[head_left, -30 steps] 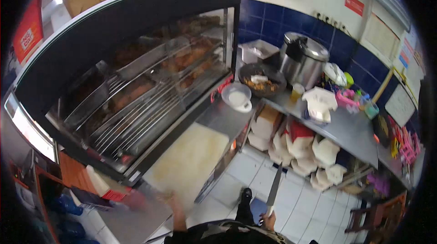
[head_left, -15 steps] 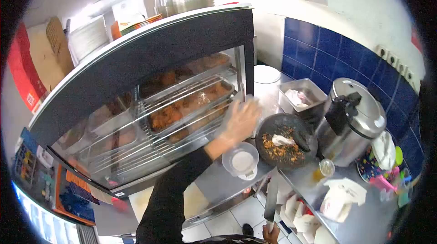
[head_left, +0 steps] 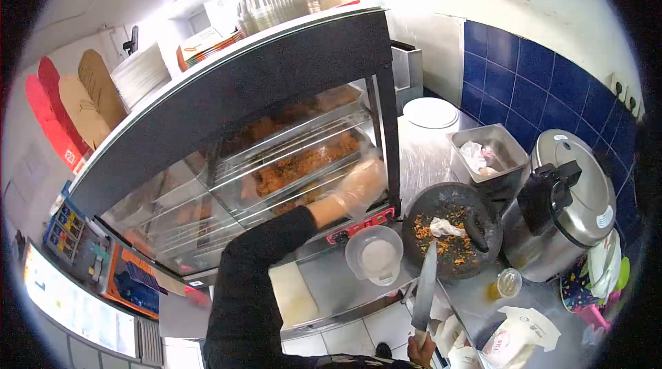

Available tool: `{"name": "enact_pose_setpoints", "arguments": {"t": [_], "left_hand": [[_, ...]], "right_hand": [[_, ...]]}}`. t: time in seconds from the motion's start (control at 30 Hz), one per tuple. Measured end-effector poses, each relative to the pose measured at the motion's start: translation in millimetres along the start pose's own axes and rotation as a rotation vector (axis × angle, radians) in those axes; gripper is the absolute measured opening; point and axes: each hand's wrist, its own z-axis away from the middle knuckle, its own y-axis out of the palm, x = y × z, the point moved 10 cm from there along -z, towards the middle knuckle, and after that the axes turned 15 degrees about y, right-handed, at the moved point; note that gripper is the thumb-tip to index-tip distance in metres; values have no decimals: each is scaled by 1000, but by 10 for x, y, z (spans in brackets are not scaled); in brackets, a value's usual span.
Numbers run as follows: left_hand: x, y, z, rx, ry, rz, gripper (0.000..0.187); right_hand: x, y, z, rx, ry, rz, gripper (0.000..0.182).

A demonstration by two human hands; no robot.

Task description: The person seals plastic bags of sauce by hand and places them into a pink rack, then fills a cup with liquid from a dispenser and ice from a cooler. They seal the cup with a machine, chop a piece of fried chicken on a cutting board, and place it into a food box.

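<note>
My left hand (head_left: 363, 181), in a clear plastic glove, lies against the glass front of the heated display cabinet (head_left: 227, 114), near its right-hand post. The fingers are extended and slightly blurred. Behind the glass, metal trays of browned fried food (head_left: 303, 166) rest on wire racks. Low at the bottom edge, my right hand (head_left: 420, 350) is closed around the handle of a large kitchen knife (head_left: 425, 290). Its blade points upward, and the tip overlaps the dark stone-like pan (head_left: 452, 269), where crumbs and a crumpled white tissue (head_left: 447, 228) lie.
A clear plastic bowl (head_left: 374, 248) sits on a small scale beside the pan. Behind stand a white-lidded tub (head_left: 430, 115), a steel container (head_left: 507, 152) and a big steel pot (head_left: 583, 210). A glass (head_left: 507, 283) and a paper food box (head_left: 520, 338) occupy the right counter.
My left hand has moved from in front of the post onto the cabinet glass. The knife, in my right hand, has risen and its blade shows more broadly. The view has shifted slightly.
</note>
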Motion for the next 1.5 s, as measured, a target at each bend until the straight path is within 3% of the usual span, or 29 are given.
{"name": "enact_pose_setpoints", "arguments": {"t": [0.03,0.13,0.2,0.27,0.33,0.37,0.47,0.6,0.7,0.77,0.87,0.9,0.97,1.0,1.07,1.13,1.2,1.27,1.3,1.37,1.4,1.43,1.47,1.5], "left_hand": [[18,59,63,267,-18,-90,26],[363,-28,367,428,-302,264,25],[682,-431,495,-326,-348,74,28],[1157,-662,464,-351,-517,-141,32],[1702,-440,576,-9,-873,657,37],[1820,-394,573,-13,-878,660,37],[2153,38,734,-10,-964,804,63],[2325,757,628,133,-708,818,73],[2270,561,512,-122,-559,896,61],[2194,184,559,7,-622,627,43],[2080,125,621,-101,-617,448,39],[2008,131,666,-148,-619,466,39],[1764,-96,823,-266,-618,483,39],[1639,-288,919,-387,-613,349,41],[1015,-859,1335,-690,-518,81,47],[502,-864,1676,-659,-555,239,53],[-113,-830,2268,-621,-743,571,48],[-802,-469,2992,-625,-1007,645,41],[-1226,-57,3380,-517,-1257,873,39],[-2023,516,4136,-440,-1602,1103,31],[-2339,700,4451,-483,-1707,1101,29],[-2673,1005,4650,-474,-1739,1097,29],[-2984,1260,4821,-220,-1670,905,31],[-3182,1330,4952,30,-1571,723,34]], "right_hand": [[110,-38,-28,44,0,-8,26],[136,-138,-24,98,100,-35,27],[325,-204,11,30,24,27,28],[27,-119,-56,45,165,-85,28],[-81,-95,-76,-7,65,29,27],[-85,-66,-118,37,169,-135,26],[236,-130,-231,50,75,-27,26],[80,-95,-288,41,35,-74,26],[-35,-44,-267,81,55,-97,25],[171,-97,-284,15,41,-135,25],[337,-42,-275,-4,-67,-83,27],[237,37,-284,77,36,-130,26],[373,54,-279,26,-29,-55,23],[440,50,-258,-33,-98,11,19],[436,149,-208,-14,-42,16,19],[591,324,-197,144,101,-74,19],[786,551,-157,277,-16,-70,24],[971,820,-106,398,-7,24,26],[935,984,-108,425,-5,39,26],[1251,1236,96,233,-552,347,28],[1406,1377,139,262,-557,363,28],[1621,1717,185,462,-483,329,30],[1745,2052,283,660,-395,292,32],[1818,2263,360,687,-388,300,32]]}}
